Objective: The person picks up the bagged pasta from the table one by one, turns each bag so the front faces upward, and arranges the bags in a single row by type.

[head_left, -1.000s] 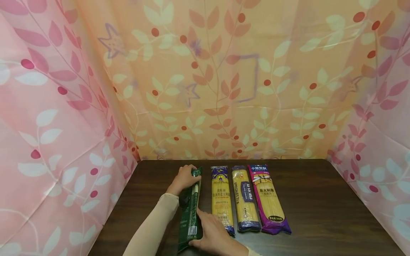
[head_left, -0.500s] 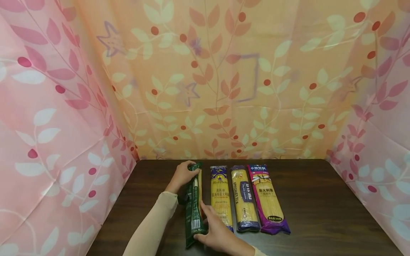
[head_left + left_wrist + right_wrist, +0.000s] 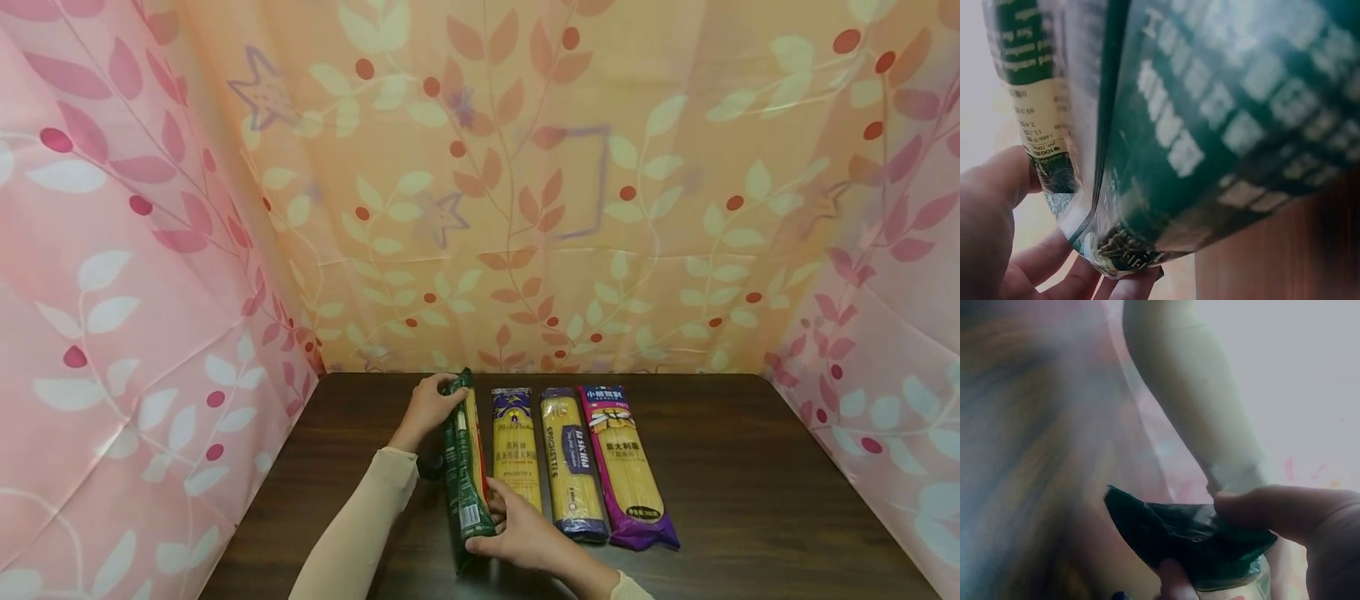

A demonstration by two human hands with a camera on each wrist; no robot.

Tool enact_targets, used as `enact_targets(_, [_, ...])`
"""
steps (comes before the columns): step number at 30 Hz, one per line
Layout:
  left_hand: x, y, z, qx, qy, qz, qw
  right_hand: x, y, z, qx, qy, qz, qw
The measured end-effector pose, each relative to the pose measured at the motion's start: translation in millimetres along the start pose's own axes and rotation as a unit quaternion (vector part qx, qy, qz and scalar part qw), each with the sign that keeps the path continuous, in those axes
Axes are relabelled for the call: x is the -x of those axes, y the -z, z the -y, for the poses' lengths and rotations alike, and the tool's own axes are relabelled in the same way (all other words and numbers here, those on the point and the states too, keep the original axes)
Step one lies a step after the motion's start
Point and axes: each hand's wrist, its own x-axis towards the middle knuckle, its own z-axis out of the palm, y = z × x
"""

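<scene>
A green pack of spaghetti [image 3: 461, 467] is turned up on its long edge at the left of the row, its yellow and red face towards the right. My left hand [image 3: 430, 410] grips its far end; in the left wrist view, the thumb is on one side and the fingers [image 3: 1079, 278] curl under the wrapper. The near end is pinched by my right hand [image 3: 521, 529]. In the right wrist view, the right thumb [image 3: 1260, 509] presses on the crumpled green wrapper end [image 3: 1179, 540], with a fingertip on the other side.
Three more spaghetti packs lie to the right: a yellow and blue pack [image 3: 516, 450], a pack with a purple label [image 3: 573, 467] and a pink and purple pack [image 3: 628, 467]. The dark wooden table [image 3: 765, 500] ends at a patterned curtain [image 3: 525, 208].
The green pack has moved right and away from me, turning so that more of its yellow face shows. Both hands keep hold of it, and the right hand has shifted right. The other packs stay put.
</scene>
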Motion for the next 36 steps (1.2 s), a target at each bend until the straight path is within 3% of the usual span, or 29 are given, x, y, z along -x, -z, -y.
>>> enact_targets(4, [-0.7,-0.4,-0.6,0.006,0.003,-0.001,1.0000,-5,6.0,-12,-0.009,-0.011,0.004,1.000])
enact_targets(13, [-2.7,1.9,-2.2,0.026,-0.004,-0.004,0.9997,8,14.0,-3,0.007,0.017,0.018,1.000])
enact_targets(16, [-2.9,2.2,-2.3,0.034,-0.002,-0.007,0.9994,15,13.8,11,-0.005,0.018,0.024,1.000])
enact_targets(20, [-3.1,2.9,-2.9,0.045,0.002,-0.006,0.9990,33,8.1,47,-0.019,0.045,0.024,0.999])
enact_targets(25, [-2.6,4.7,-5.1,0.064,-0.001,-0.007,0.9979,35,5.8,53,-0.028,0.066,0.000,0.997])
enact_targets(32, [-3.4,5.2,-7.2,0.087,-0.005,-0.006,0.9962,32,7.2,51,-0.141,0.052,0.015,0.989])
enact_targets(36, [-4.0,5.1,-5.4,0.098,-0.013,0.001,0.9951,30,9.3,49,-0.143,0.056,0.019,0.988])
